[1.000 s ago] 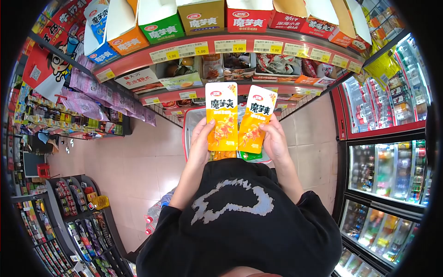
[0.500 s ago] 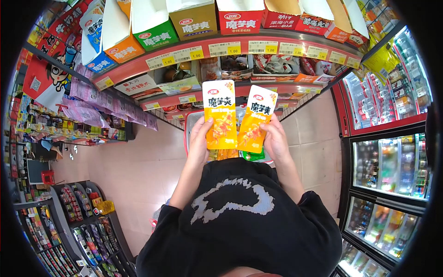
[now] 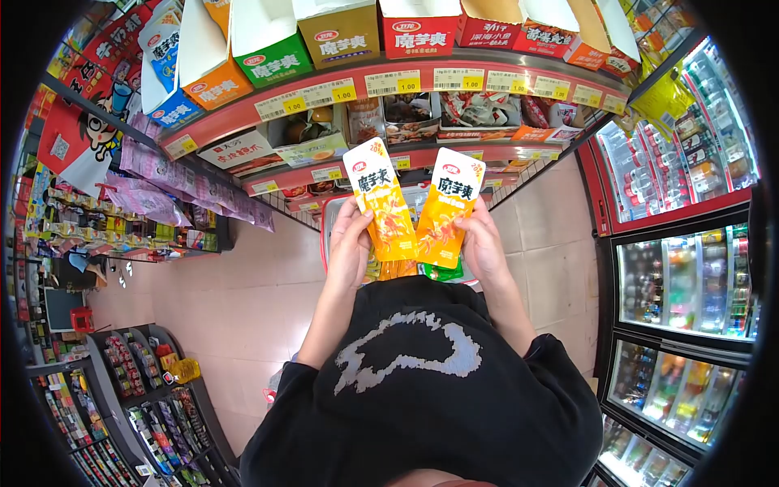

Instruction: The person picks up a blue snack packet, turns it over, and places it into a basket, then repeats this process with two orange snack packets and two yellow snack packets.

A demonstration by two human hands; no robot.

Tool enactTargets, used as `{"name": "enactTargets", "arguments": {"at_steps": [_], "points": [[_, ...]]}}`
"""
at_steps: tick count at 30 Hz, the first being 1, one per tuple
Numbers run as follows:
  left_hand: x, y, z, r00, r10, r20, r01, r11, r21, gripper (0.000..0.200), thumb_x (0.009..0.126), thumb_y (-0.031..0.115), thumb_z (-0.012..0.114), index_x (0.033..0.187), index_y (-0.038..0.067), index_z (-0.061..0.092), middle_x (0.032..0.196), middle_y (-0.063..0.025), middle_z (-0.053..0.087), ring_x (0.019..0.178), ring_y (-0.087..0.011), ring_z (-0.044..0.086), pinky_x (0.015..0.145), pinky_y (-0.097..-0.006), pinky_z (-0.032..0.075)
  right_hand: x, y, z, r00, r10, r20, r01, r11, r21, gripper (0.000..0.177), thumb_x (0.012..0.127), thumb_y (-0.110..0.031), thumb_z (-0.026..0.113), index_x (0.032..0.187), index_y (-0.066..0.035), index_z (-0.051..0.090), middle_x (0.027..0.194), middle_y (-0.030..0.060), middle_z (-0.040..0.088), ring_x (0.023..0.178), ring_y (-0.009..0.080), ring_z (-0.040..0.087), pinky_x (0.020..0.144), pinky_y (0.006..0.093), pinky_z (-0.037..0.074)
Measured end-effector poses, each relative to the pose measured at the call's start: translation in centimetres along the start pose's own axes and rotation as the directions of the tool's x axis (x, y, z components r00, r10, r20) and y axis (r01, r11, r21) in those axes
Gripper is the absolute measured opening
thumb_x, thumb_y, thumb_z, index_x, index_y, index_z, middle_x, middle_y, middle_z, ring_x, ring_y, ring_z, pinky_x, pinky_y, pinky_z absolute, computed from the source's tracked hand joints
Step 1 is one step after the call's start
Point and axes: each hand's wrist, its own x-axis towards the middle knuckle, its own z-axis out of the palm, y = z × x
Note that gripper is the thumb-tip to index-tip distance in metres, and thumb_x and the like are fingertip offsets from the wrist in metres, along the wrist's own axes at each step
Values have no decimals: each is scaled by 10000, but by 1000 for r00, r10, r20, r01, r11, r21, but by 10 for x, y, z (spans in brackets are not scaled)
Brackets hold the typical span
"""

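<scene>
My left hand [image 3: 350,242] grips an orange and white snack packet [image 3: 381,203], thumb on its front, its top tilted to the left. A matching packet [image 3: 447,213] is pinched in my right hand [image 3: 482,243] and leans slightly right. The lower ends of the two packets meet or nearly meet. Behind and below them is a basket [image 3: 328,213], mostly hidden, with a green packet [image 3: 442,270] and some yellow and orange items showing inside.
Ahead, a red-edged shelf [image 3: 235,114] carries open snack boxes, among them a green box [image 3: 274,65] and a red box [image 3: 417,37]. Glass-door fridges [image 3: 682,280] line the right. Purple bags [image 3: 162,174] hang at the left, above a dark rack [image 3: 154,390].
The packet in my left hand has tilted further left, its top moving away from the other packet. My right hand and its packet have barely moved.
</scene>
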Motion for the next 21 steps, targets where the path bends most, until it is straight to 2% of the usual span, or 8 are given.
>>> {"name": "enactTargets", "arguments": {"at_steps": [5,8,11,12,15,21], "points": [[-1,-1,-3,999,-27,43,29,998,-54,301,835,-5,424,1136,2,434,1124,-108,526,1076,-161,503,942,-274,379,-3,-1,2,1000,8,-10,-8,1000,-18,451,794,21,419,1239,-30,367,1160,88,513,1062,157,499,918,299,386],[-2,-2,7,998,-25,-51,24,999,-28,304,845,80,377,1133,-5,425,1013,-100,543,928,-194,552,902,-333,406,-4,-1,2,1000,10,-14,-10,999,-31,440,800,20,422,1235,-30,371,1155,87,514,1060,156,500,916,299,386],[3,-14,-20,947,-158,279,240,926,-292,354,842,219,351,1103,-3,442,820,-54,475,718,-171,494,834,-344,391,-7,-1,4,1000,9,-23,-10,1000,-23,426,804,22,431,1225,-28,381,1147,87,517,1058,154,500,913,300,388],[-2,-4,-4,949,-243,201,292,918,-267,449,842,357,338,1076,-5,460,722,-32,366,594,-141,383,749,-330,366,-8,-1,5,1000,8,-26,-9,1000,-17,421,805,23,435,1221,-27,386,1144,87,518,1058,153,500,912,300,389],[-5,-3,-4,893,-163,419,355,828,-434,496,839,411,345,1072,-8,474,739,-44,386,587,-137,398,720,-323,358,-8,0,1,1000,-2,12,2,1000,-22,401,803,26,447,1200,-23,407,1126,84,528,1052,152,503,911,303,390],[-10,-3,2,870,-166,464,399,790,-465,608,827,567,344,1073,28,485,807,-75,396,601,-139,390,726,-342,349,-10,-2,3,998,46,34,-46,999,12,367,789,31,461,1151,-18,434,1094,95,542,1029,171,521,886,322,411]]}}
